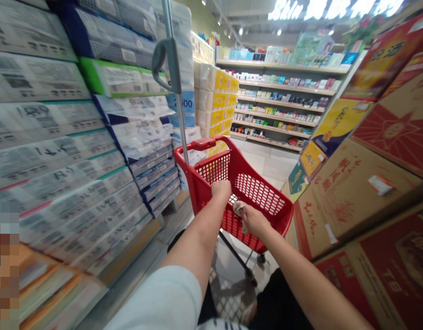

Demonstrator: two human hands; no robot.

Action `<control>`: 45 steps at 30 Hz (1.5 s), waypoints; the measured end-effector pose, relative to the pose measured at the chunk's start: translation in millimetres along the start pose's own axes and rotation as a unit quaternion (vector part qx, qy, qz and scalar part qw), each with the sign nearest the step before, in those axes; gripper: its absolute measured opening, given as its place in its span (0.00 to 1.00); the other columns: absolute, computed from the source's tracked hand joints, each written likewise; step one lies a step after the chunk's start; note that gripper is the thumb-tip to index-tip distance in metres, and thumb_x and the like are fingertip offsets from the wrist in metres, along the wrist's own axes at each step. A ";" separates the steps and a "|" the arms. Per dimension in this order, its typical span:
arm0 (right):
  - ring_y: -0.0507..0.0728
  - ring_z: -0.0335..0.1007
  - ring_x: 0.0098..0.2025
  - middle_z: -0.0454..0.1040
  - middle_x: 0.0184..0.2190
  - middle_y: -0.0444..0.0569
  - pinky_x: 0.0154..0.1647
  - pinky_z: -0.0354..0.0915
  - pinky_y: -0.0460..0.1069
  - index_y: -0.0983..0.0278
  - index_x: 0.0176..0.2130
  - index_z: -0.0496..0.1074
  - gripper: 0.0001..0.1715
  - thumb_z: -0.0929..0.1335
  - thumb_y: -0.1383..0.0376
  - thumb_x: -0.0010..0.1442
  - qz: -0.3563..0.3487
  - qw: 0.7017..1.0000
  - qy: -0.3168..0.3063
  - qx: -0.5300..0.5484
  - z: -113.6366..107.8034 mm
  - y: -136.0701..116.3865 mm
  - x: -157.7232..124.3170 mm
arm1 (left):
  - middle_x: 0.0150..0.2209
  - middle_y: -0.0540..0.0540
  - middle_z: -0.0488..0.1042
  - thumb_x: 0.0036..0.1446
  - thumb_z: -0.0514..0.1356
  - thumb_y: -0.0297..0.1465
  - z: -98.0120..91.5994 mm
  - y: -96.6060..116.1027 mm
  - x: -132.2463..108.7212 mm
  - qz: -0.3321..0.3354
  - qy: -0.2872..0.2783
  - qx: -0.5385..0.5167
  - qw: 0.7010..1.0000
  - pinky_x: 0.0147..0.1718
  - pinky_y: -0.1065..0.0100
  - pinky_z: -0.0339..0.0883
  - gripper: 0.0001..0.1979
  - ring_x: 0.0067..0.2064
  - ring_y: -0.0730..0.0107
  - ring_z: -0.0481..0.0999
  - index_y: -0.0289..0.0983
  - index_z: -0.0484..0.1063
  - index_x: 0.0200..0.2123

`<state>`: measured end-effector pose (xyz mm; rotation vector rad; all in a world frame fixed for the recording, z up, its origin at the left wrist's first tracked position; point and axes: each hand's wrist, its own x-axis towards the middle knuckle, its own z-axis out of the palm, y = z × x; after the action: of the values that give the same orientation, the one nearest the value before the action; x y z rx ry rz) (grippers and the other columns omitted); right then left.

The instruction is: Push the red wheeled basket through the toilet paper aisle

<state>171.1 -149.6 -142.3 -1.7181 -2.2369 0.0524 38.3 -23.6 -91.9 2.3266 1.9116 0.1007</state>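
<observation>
A red plastic shopping cart [261,197] with slotted walls stands in front of me. My left hand [221,187] is closed over its near rim. Just to the right, my right hand [255,221] is closed on a crumpled, pale, stained cloth [238,208] and holds it against the cart's near side. Part of the cloth hangs below the fingers. Slots show the floor through the basket wall. A thin metal pole with a grey loop handle [166,65] rises from the cart's left corner.
Plastic-wrapped packs [53,114] are piled high on the left, beside yellow-and-white packs [216,98]. Red and brown cartons [359,183] crowd the right side. Shelves [280,101] of small boxes stand at the far end of the tiled aisle. A blurred patch covers the lower left corner.
</observation>
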 end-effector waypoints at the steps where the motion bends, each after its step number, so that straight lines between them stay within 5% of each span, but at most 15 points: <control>1: 0.57 0.71 0.42 0.73 0.45 0.54 0.41 0.66 0.50 0.64 0.59 0.61 0.24 0.54 0.65 0.66 0.017 1.000 -0.007 -0.010 0.7 -0.3 0.2 | 0.45 0.35 0.76 0.59 0.51 0.27 0.5 0.0 0.1 0.002 0.011 0.007 1.000 0.45 0.62 0.68 0.16 0.46 0.60 0.76 0.35 0.76 0.45; 7: 0.63 0.53 0.62 0.56 0.63 0.57 0.60 0.54 0.57 0.64 0.63 0.56 0.36 0.61 0.74 0.55 -0.220 0.972 0.012 -0.086 1.2 -2.1 -6.5 | 0.40 0.37 0.78 0.59 0.51 0.26 2.9 0.4 1.3 0.005 0.040 0.025 0.999 0.42 0.64 0.70 0.15 0.43 0.61 0.77 0.35 0.77 0.42; 13: 0.59 0.72 0.42 0.73 0.47 0.55 0.41 0.65 0.51 0.62 0.63 0.54 0.29 0.56 0.59 0.65 0.071 0.995 -0.070 -0.015 -1.4 -5.0 3.4 | 0.42 0.37 0.78 0.57 0.53 0.25 -1.1 1.4 -3.2 0.005 0.020 0.035 0.999 0.40 0.63 0.71 0.14 0.44 0.60 0.77 0.36 0.77 0.41; 15: 0.59 0.71 0.44 0.72 0.49 0.57 0.43 0.65 0.52 0.63 0.63 0.55 0.29 0.58 0.62 0.64 0.037 0.996 -0.062 -0.042 -0.4 -6.2 2.3 | 0.42 0.37 0.77 0.58 0.53 0.25 -2.5 1.5 -4.6 0.006 0.018 0.033 0.999 0.41 0.63 0.70 0.14 0.44 0.60 0.77 0.36 0.77 0.42; 20: 0.62 0.57 0.59 0.53 0.64 0.58 0.57 0.56 0.55 0.61 0.64 0.54 0.36 0.60 0.73 0.57 -0.175 0.979 -0.001 -0.102 0.3 -5.6 -6.2 | 0.42 0.38 0.77 0.59 0.52 0.26 -3.3 2.2 -4.8 0.008 0.020 0.028 0.999 0.42 0.61 0.70 0.15 0.44 0.60 0.77 0.36 0.77 0.43; 24: 0.59 0.72 0.44 0.73 0.48 0.56 0.43 0.65 0.52 0.61 0.65 0.51 0.30 0.57 0.64 0.65 0.018 0.997 -0.049 -0.055 -0.6 -4.9 -2.2 | 0.42 0.37 0.77 0.59 0.52 0.26 -4.0 2.8 -5.2 -0.004 0.017 0.024 1.000 0.41 0.63 0.71 0.15 0.44 0.61 0.77 0.36 0.77 0.43; 26: 0.59 0.73 0.38 0.76 0.40 0.55 0.38 0.65 0.51 0.62 0.63 0.54 0.28 0.56 0.61 0.66 0.061 0.995 -0.065 -0.053 0.9 -5.3 -0.8 | 0.42 0.37 0.77 0.59 0.53 0.27 -4.6 2.7 -5.8 -0.004 0.013 0.022 1.000 0.42 0.65 0.70 0.14 0.44 0.61 0.77 0.36 0.77 0.43; 31: 0.61 0.64 0.54 0.60 0.60 0.60 0.53 0.60 0.55 0.62 0.64 0.53 0.37 0.60 0.74 0.57 -0.113 0.989 0.013 -0.096 4.5 -6.1 -5.1 | 0.42 0.36 0.77 0.59 0.54 0.30 -4.1 2.3 -5.2 -0.003 0.012 0.014 1.000 0.44 0.65 0.69 0.13 0.45 0.61 0.77 0.36 0.77 0.43; 36: 0.59 0.72 0.43 0.74 0.47 0.57 0.43 0.65 0.52 0.63 0.66 0.50 0.33 0.58 0.65 0.63 0.031 0.999 -0.014 -0.042 2.7 -5.4 -4.3 | 0.42 0.37 0.77 0.59 0.53 0.27 -0.6 3.0 -3.4 -0.001 0.024 0.019 1.000 0.42 0.62 0.71 0.14 0.44 0.60 0.77 0.36 0.77 0.42; 42: 0.62 0.58 0.60 0.57 0.62 0.59 0.57 0.56 0.57 0.63 0.65 0.53 0.40 0.60 0.76 0.55 -0.147 0.985 0.034 -0.088 5.8 -3.7 -7.4 | 0.41 0.38 0.78 0.59 0.51 0.26 3.1 2.7 -2.4 0.005 0.028 0.021 0.999 0.41 0.62 0.71 0.15 0.44 0.60 0.77 0.37 0.77 0.42; 45: 0.59 0.70 0.49 0.72 0.51 0.56 0.48 0.64 0.53 0.61 0.63 0.56 0.30 0.59 0.68 0.62 -0.009 0.999 -0.010 -0.044 3.3 -5.2 -2.0 | 0.41 0.38 0.78 0.59 0.52 0.26 3.2 1.0 -2.9 0.003 0.030 0.019 0.999 0.41 0.62 0.71 0.15 0.44 0.60 0.77 0.37 0.77 0.42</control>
<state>165.8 -152.4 -144.8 -1.7488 -2.3013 -0.0326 39.2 -26.8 -94.9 2.3801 1.9500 0.1364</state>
